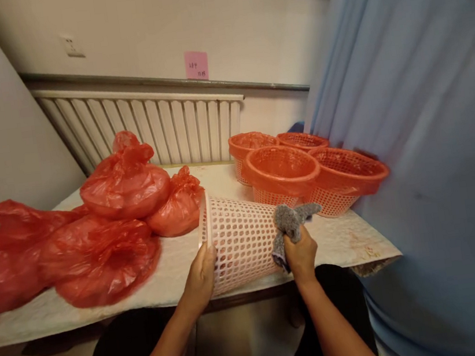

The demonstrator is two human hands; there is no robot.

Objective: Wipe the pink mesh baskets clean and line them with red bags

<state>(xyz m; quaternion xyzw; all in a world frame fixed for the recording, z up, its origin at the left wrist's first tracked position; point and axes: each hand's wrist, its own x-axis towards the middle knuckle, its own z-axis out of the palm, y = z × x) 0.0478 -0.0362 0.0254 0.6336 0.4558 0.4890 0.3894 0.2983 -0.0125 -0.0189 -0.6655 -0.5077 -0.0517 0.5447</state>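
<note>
Wastebasket (pixel 241 241), pale and perforated, held sideways at the near edge of the worktop (pixel 345 236). Left hand (pixel 201 273) grips its rim; right hand (pixel 302 251) clutches a gray cloth (pixel 287 222) against its base. Red plastic bags (pixel 127 186) lie left of the wastebasket; four red-lined baskets (pixel 282 186) stand behind it, rightward.

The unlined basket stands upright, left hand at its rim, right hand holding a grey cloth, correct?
Not upright: the head view shows the unlined basket tipped on its side. The left hand is at its rim, and the right hand holds the grey cloth.
</note>
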